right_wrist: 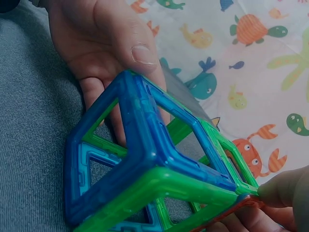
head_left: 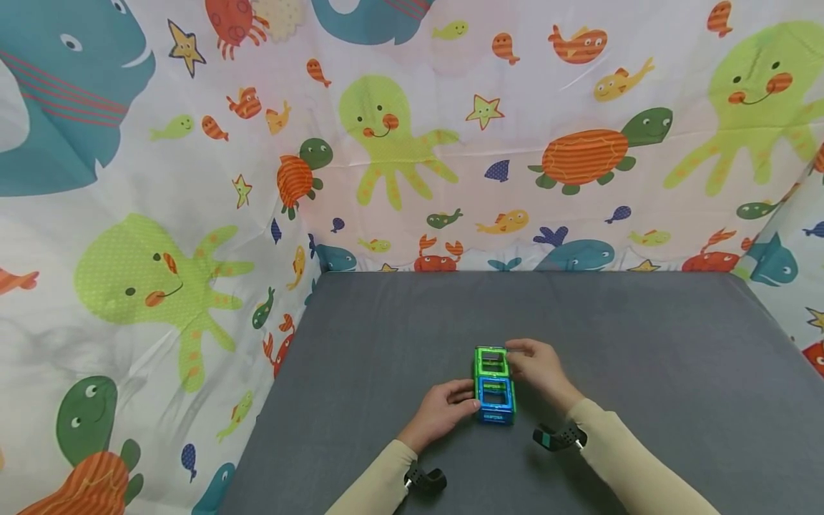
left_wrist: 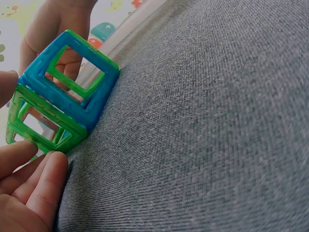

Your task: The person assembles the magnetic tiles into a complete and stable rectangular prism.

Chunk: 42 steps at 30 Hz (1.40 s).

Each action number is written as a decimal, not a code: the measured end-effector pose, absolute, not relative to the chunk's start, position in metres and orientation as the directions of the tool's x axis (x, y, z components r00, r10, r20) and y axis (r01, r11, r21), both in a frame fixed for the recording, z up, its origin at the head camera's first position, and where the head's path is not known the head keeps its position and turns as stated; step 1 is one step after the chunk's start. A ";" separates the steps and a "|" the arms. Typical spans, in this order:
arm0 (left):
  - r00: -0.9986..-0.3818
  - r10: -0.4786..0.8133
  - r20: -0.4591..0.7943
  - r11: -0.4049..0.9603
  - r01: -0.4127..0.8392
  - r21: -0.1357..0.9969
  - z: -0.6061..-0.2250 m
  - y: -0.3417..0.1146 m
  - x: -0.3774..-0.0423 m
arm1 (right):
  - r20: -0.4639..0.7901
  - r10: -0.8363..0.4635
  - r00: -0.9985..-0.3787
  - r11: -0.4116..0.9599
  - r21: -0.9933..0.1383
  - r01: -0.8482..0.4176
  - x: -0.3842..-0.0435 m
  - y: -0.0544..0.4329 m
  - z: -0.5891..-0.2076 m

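Note:
Two joined cubes of blue and green see-through magnetic tiles [head_left: 494, 392] stand on the grey table. The blue-topped one is nearer, the green-topped one farther off. My left hand [head_left: 440, 413] is at the left side, its thumb by the blue top edge and its relaxed fingers [left_wrist: 50, 179] against the green side tile. My right hand [head_left: 541, 368] is at the far right. In the right wrist view its thumb [right_wrist: 282, 193] and fingers pinch a red magnetic tile [right_wrist: 229, 212] along the green side. Most of the red tile is hidden.
Grey cloth covers the table [head_left: 386, 322]. A white curtain [head_left: 438, 236] printed with sea animals stands along the back and sides. A black band [head_left: 560, 436] with a camera is on each wrist.

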<state>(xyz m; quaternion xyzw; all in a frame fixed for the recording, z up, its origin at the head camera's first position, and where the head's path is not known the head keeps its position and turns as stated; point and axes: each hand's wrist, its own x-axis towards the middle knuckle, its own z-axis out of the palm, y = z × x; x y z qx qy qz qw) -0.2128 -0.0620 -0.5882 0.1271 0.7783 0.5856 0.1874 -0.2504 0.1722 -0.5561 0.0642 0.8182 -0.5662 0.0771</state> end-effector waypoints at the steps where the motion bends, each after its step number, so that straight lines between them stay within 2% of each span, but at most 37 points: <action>1: -0.897 0.417 -0.144 0.282 -0.022 0.959 -0.588 -0.062 -0.213 | -0.199 0.019 -0.980 0.349 -0.917 0.193 -0.250 0.172 -0.556; 17: -0.896 0.425 -0.131 0.270 -0.013 0.963 -0.591 -0.061 -0.215 | -0.188 -0.009 -0.982 0.312 -0.934 0.176 -0.250 0.175 -0.563; 42: -0.902 0.410 -0.138 0.278 -0.020 0.960 -0.589 -0.061 -0.214 | -0.216 0.031 -0.976 0.269 -0.938 0.217 -0.242 0.169 -0.565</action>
